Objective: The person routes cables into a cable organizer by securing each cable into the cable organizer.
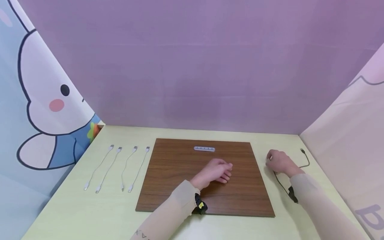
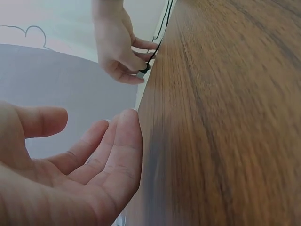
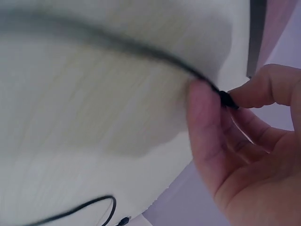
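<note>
My right hand point(image 1: 280, 161) is right of the brown wooden board point(image 1: 180, 180), pinching one end of a black USB cable point(image 1: 281, 184) between thumb and fingers. In the right wrist view the black plug point(image 3: 227, 99) lies between the fingertips; its metal tip shows in the left wrist view below the hand point(image 2: 115, 42). The cable's other end, with a small black connector point(image 1: 302, 151), rests on the table to the right. Above the board, my left hand point(image 1: 213, 171) holds nothing, its fingers loosely bent. A pale slotted strip point(image 1: 204, 149) lies near the board's far edge.
Several white USB cables lie side by side on the pale table point(image 1: 69, 213), left of the board; the nearest to it is one white cable point(image 1: 139, 170). A purple backdrop point(image 1: 192, 73) stands behind, with printed cloth point(image 1: 45, 93) at the left side and pale cloth point(image 1: 357, 133) at the right.
</note>
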Demonstrator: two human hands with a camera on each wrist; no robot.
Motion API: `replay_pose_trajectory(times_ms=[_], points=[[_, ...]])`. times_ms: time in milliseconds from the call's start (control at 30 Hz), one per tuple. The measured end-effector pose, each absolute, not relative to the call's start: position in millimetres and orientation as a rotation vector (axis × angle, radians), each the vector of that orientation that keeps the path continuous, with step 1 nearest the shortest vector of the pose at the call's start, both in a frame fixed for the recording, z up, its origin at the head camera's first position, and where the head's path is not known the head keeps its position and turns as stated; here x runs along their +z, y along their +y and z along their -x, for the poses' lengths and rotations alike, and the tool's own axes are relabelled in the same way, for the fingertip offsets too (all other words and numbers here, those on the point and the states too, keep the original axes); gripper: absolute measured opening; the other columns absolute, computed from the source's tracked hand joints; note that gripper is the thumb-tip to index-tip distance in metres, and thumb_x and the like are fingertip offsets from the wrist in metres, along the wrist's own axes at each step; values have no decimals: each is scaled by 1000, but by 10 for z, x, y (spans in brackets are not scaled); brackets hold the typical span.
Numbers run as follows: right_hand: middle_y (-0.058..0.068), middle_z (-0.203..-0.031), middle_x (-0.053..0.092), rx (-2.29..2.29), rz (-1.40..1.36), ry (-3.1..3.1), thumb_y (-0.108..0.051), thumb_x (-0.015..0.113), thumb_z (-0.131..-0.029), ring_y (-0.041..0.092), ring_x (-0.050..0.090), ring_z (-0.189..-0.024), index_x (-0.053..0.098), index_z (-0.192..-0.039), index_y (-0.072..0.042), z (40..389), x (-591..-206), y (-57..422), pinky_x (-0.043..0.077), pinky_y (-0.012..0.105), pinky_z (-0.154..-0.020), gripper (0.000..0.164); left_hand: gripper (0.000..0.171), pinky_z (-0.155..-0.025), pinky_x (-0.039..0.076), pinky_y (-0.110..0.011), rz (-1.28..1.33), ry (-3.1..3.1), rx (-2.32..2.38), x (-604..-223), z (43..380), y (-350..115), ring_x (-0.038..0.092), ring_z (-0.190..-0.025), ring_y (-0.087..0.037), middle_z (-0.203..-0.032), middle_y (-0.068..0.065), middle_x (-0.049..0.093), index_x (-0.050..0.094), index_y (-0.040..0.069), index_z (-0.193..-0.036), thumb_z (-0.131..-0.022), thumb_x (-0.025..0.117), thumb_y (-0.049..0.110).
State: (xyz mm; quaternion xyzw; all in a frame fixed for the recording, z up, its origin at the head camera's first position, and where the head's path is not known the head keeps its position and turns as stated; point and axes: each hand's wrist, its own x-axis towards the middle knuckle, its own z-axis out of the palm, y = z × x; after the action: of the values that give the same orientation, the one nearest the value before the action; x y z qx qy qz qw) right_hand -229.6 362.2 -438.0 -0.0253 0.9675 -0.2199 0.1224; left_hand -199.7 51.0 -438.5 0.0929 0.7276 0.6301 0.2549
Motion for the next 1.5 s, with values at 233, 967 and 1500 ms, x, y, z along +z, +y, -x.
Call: replay_pose_trajectory(times_ms=[233, 967, 1500], points=[[22, -94, 61, -864, 51, 2763, -4, 55, -94, 21, 67, -68, 53, -115, 17, 2242, -4315, 3521, 61, 35, -61, 30, 25, -67, 60, -29, -269, 1977, 1702, -4371, 1979, 601, 67, -72, -19, -90, -13, 70, 67, -2, -109, -102, 62, 22], [22, -96, 62, -1199, 48, 2727, -1, 54, -93, 22, 67, -69, 51, -124, 19, 2105, -4193, 3260, 62, 35, -64, 38, 14, -74, 60, -33, -247, 1974, 1786, -4357, 1864, 911, 67, -79, -23, -90, -9, 67, 68, 3, -104, -99, 64, 15], [20, -97, 62, -1264, 34, 2782, -2, 54, -92, 25, 70, -67, 52, -126, 16, 2035, -4101, 3102, 61, 35, -62, 38, 53, -100, 52, -45, -155, 1606, 2003, -4439, 1807, 1110, 63, -112, -31, -111, -7, 66, 48, 1, -141, -93, 69, 14]])
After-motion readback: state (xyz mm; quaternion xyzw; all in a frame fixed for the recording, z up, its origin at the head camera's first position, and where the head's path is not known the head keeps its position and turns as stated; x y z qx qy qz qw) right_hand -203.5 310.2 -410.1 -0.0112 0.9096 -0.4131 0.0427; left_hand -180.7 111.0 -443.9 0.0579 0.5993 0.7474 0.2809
